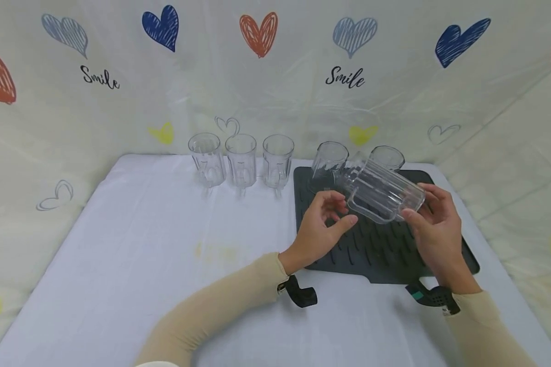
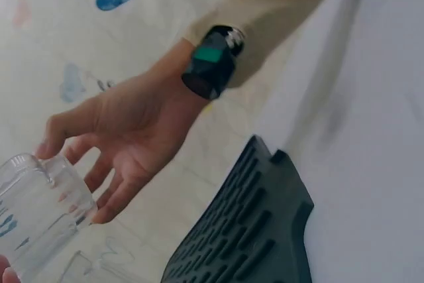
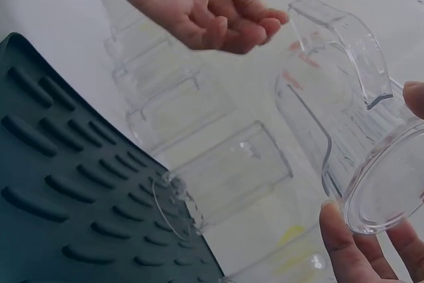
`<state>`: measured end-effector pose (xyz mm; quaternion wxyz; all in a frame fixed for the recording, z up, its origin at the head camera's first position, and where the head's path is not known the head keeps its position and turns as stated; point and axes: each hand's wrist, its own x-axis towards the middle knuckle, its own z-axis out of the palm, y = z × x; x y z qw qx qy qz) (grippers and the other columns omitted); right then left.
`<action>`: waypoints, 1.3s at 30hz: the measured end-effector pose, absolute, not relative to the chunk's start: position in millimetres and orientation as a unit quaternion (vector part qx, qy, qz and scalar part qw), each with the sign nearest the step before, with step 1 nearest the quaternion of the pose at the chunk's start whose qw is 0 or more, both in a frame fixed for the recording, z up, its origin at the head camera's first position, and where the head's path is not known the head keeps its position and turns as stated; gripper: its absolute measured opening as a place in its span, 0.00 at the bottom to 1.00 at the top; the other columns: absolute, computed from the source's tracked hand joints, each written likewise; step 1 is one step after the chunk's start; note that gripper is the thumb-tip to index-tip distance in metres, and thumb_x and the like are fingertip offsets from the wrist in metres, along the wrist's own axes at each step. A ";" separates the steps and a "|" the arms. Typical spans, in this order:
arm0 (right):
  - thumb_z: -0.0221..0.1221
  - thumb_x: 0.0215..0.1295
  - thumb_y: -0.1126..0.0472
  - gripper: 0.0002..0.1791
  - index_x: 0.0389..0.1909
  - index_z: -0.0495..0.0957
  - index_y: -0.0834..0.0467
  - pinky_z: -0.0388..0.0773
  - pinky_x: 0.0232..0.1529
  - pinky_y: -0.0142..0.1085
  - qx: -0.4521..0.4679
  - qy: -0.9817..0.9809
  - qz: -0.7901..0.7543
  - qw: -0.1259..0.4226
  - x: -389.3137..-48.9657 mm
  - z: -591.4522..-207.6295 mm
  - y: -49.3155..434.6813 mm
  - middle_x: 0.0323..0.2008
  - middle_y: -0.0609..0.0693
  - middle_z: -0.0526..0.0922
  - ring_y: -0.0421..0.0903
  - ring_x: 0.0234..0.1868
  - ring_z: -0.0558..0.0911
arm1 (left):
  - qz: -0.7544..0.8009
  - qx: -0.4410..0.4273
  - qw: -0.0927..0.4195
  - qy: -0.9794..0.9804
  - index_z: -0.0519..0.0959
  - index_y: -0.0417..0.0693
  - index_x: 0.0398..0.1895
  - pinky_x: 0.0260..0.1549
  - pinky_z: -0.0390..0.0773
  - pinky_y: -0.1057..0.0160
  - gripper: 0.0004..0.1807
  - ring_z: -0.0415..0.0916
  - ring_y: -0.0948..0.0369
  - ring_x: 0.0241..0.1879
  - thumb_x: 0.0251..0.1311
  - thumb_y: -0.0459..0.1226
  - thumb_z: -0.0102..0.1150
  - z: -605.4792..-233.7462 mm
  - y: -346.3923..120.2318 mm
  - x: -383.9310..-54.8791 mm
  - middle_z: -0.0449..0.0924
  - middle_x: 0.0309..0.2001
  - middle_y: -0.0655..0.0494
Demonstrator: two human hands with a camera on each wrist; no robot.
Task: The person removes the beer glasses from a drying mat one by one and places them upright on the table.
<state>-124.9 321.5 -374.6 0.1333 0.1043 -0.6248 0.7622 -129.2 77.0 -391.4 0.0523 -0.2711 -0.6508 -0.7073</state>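
Note:
My right hand (image 1: 441,234) holds a clear mug (image 1: 390,191) by one end, thumb on the near side and fingers behind. The mug is tilted above the dark drying mat (image 1: 376,260), its handle facing down toward me. My left hand (image 1: 319,229) is by the mug's other end, fingers loosely curled with nothing between them. In the right wrist view, the left fingertips are close to the mug's handle (image 3: 371,64). Two more clear mugs, a left one (image 1: 329,158) and a right one (image 1: 387,157), stand on the mat's far part, partly hidden behind the held mug.
Left of the mat, three clear mugs stand in a row along the far table edge: a left one (image 1: 207,160), a middle one (image 1: 242,163) and a right one (image 1: 277,163). A white cloth (image 1: 165,229) covers the table. Behind hangs a heart-printed sheet (image 1: 294,76).

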 end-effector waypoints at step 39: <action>0.53 0.69 0.81 0.34 0.70 0.60 0.52 0.83 0.58 0.26 0.123 -0.631 0.761 0.085 -128.0 -392.4 299.4 0.66 0.49 0.66 0.43 0.63 0.76 | -0.926 -0.115 -0.089 -0.348 0.74 0.55 0.41 0.59 0.84 0.66 0.14 0.87 0.69 0.44 0.76 0.25 0.46 -383.4 96.4 -121.2 0.82 0.41 0.64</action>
